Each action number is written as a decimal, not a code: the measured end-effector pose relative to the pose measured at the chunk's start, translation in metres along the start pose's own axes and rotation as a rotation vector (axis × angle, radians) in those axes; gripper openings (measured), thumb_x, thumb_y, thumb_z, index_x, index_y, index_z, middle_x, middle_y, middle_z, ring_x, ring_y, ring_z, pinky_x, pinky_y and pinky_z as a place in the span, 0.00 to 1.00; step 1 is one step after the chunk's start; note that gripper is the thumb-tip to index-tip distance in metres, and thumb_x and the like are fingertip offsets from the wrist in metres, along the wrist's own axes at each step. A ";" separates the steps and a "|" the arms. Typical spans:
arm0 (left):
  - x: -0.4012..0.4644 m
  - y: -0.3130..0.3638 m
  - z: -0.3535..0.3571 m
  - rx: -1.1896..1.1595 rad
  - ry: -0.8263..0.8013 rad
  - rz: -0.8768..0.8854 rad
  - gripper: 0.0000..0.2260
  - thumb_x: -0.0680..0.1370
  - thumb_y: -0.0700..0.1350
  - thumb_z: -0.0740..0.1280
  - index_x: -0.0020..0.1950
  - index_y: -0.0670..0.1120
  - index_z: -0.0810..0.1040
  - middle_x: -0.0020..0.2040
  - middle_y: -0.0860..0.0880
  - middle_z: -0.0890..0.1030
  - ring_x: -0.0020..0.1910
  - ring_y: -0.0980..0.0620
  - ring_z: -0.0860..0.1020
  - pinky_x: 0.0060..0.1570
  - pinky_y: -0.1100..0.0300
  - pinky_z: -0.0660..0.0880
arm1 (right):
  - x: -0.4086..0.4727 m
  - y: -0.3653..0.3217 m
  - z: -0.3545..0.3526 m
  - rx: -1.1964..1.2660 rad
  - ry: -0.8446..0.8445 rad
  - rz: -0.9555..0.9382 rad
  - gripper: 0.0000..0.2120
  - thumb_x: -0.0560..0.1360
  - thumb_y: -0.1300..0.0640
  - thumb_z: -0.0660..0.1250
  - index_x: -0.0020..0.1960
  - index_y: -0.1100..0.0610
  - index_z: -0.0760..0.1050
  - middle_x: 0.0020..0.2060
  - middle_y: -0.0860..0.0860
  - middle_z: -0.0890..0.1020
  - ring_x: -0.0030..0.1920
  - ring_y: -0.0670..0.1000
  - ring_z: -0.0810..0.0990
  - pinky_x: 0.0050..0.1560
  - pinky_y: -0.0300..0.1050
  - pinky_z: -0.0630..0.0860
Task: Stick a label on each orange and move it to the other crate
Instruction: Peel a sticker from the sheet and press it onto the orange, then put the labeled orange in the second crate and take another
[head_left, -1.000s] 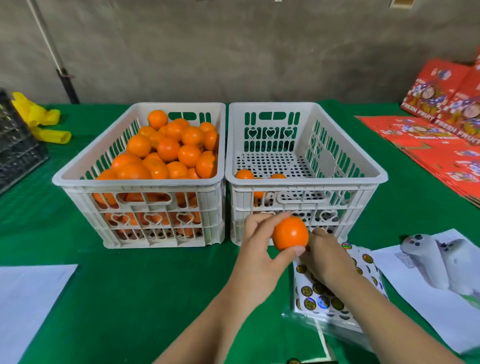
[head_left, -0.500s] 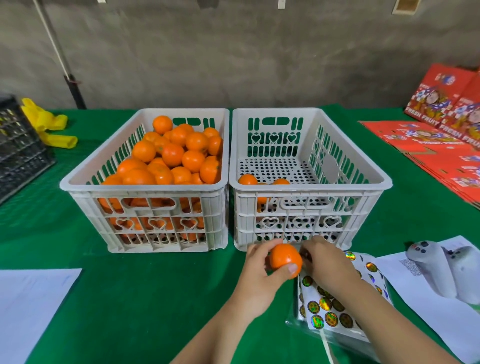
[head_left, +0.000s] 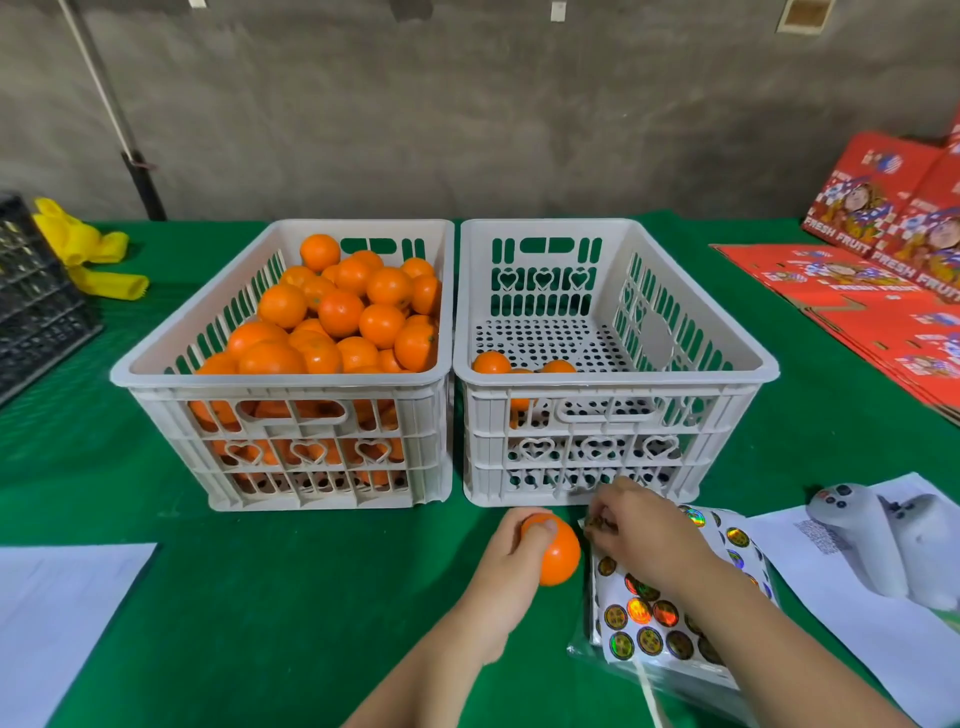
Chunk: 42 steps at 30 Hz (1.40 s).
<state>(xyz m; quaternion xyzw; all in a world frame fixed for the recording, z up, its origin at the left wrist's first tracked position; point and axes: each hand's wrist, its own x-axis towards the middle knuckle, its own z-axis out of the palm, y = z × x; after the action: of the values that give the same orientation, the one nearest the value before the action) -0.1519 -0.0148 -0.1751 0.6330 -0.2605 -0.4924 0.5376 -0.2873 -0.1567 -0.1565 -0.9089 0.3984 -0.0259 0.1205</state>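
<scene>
The left hand (head_left: 506, 558) gripped a round orange (head_left: 555, 552) near the right white plastic crate (head_left: 613, 382); the right hand (head_left: 636, 535) pinched a label off the sticker sheet (head_left: 652, 621). Peeling slowly should avoid creasing.

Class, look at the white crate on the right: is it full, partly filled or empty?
Partly filled. The right crate holds only a few oranges by its front wall, and most of its perforated floor is bare.
</scene>
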 end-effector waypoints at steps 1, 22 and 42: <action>0.001 0.001 0.001 -0.026 0.015 -0.016 0.12 0.70 0.62 0.66 0.51 0.64 0.81 0.59 0.51 0.80 0.57 0.50 0.79 0.53 0.56 0.73 | 0.000 0.000 0.000 0.041 0.011 0.010 0.08 0.78 0.48 0.69 0.54 0.48 0.75 0.44 0.44 0.73 0.42 0.48 0.75 0.36 0.44 0.68; 0.006 0.012 0.003 -0.352 0.102 -0.018 0.14 0.84 0.64 0.60 0.52 0.61 0.84 0.67 0.46 0.75 0.55 0.41 0.85 0.48 0.48 0.85 | -0.012 -0.006 -0.009 0.357 0.191 0.025 0.03 0.78 0.62 0.71 0.47 0.55 0.81 0.45 0.48 0.80 0.45 0.48 0.79 0.43 0.34 0.69; -0.018 0.029 0.006 -0.410 -0.081 0.176 0.30 0.69 0.69 0.78 0.65 0.57 0.80 0.69 0.42 0.79 0.67 0.46 0.81 0.71 0.47 0.75 | -0.033 -0.065 -0.055 0.897 -0.056 0.081 0.20 0.72 0.43 0.74 0.57 0.39 0.66 0.42 0.50 0.74 0.32 0.41 0.72 0.32 0.34 0.70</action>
<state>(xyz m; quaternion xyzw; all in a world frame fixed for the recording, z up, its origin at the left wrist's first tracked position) -0.1589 -0.0098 -0.1415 0.4649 -0.2303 -0.5114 0.6851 -0.2711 -0.1009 -0.0861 -0.7507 0.3796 -0.1667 0.5144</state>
